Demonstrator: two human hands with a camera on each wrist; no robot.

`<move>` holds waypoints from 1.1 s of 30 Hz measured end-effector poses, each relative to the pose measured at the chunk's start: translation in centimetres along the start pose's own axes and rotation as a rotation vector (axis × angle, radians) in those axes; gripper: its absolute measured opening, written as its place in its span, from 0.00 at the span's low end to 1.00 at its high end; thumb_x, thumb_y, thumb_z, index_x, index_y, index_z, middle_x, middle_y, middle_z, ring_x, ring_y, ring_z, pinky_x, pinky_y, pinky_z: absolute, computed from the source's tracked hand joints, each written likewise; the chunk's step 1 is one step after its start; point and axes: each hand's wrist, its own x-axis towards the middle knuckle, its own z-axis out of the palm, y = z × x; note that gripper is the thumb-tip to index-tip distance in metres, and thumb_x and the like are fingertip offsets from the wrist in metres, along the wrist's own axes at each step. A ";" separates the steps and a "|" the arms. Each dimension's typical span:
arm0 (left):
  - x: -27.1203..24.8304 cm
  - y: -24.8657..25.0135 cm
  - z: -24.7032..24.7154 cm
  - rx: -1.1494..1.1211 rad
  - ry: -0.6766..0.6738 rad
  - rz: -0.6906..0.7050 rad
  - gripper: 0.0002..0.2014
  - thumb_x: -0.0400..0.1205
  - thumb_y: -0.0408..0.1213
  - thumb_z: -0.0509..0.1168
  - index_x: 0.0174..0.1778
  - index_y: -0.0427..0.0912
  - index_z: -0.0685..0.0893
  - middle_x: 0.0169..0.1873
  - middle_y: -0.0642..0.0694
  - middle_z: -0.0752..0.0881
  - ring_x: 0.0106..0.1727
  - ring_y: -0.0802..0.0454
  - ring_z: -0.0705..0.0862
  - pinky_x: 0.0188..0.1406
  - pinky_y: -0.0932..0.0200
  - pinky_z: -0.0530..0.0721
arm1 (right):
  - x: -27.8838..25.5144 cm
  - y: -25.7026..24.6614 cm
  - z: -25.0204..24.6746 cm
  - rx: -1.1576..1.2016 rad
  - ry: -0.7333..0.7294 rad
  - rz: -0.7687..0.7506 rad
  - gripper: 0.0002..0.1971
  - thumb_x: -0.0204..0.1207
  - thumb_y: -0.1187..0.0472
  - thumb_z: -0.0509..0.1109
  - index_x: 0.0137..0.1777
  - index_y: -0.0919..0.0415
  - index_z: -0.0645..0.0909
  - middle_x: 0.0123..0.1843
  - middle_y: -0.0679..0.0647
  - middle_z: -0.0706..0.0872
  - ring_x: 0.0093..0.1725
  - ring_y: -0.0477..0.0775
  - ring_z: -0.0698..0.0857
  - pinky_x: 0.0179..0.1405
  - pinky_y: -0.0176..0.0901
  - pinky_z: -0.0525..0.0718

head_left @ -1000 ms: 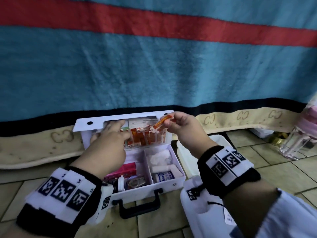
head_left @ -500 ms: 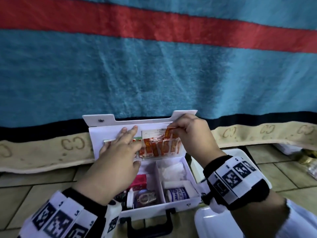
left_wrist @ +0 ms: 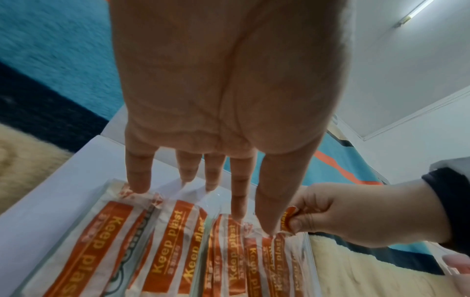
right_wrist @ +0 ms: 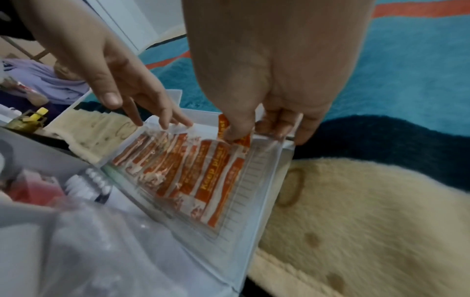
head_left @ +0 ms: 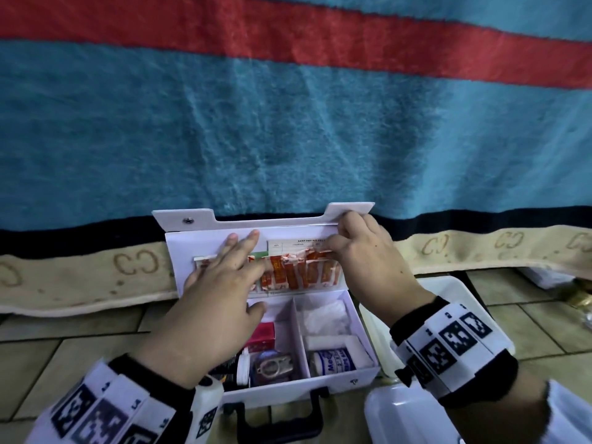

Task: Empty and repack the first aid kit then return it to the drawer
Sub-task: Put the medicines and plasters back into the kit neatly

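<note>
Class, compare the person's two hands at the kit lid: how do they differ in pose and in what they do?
The left hand lies flat with straight fingers pressing the plasters in the lid pocket; the right hand pinches one orange plaster strip at the pocket's top edge. Both work at the open lid.

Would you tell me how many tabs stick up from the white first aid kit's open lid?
2: the left tab, white with a metal snap; the right tab, its snap possibly hidden under the right hand.
</note>
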 end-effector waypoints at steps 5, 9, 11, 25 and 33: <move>-0.1 0.0 0.0 0.006 -0.007 0.003 0.24 0.82 0.49 0.62 0.74 0.64 0.64 0.80 0.65 0.33 0.81 0.62 0.31 0.81 0.41 0.50 | -0.6 -0.6 0.3 -0.184 0.082 0.020 0.12 0.76 0.48 0.63 0.43 0.55 0.82 0.46 0.57 0.77 0.46 0.62 0.76 0.51 0.59 0.76; 0.0 0.0 0.2 0.009 0.000 -0.002 0.26 0.82 0.49 0.62 0.76 0.64 0.63 0.80 0.65 0.33 0.81 0.62 0.32 0.80 0.41 0.52 | -0.3 -0.2 0.2 -0.156 0.133 0.041 0.07 0.71 0.50 0.68 0.39 0.45 0.88 0.42 0.51 0.76 0.47 0.60 0.75 0.56 0.52 0.63; 0.0 0.1 0.2 0.017 0.002 -0.002 0.27 0.82 0.49 0.62 0.76 0.64 0.62 0.80 0.65 0.33 0.81 0.63 0.32 0.80 0.42 0.54 | -0.1 -0.1 -0.1 -0.098 0.169 0.061 0.09 0.68 0.47 0.67 0.36 0.42 0.89 0.40 0.48 0.77 0.47 0.58 0.76 0.54 0.48 0.59; 0.1 0.1 0.4 0.055 0.021 -0.002 0.27 0.84 0.47 0.61 0.78 0.62 0.60 0.80 0.61 0.31 0.81 0.61 0.30 0.81 0.44 0.52 | -0.5 0.2 1.2 -0.136 0.048 0.034 0.05 0.70 0.56 0.73 0.42 0.43 0.87 0.54 0.50 0.76 0.62 0.54 0.64 0.62 0.60 0.54; -0.7 1.2 1.1 0.148 0.010 0.025 0.35 0.85 0.47 0.56 0.83 0.55 0.42 0.76 0.59 0.23 0.73 0.63 0.24 0.81 0.55 0.42 | -2.8 1.8 -4.1 0.258 0.091 -0.016 0.09 0.73 0.60 0.72 0.51 0.51 0.88 0.57 0.50 0.83 0.59 0.49 0.80 0.63 0.39 0.74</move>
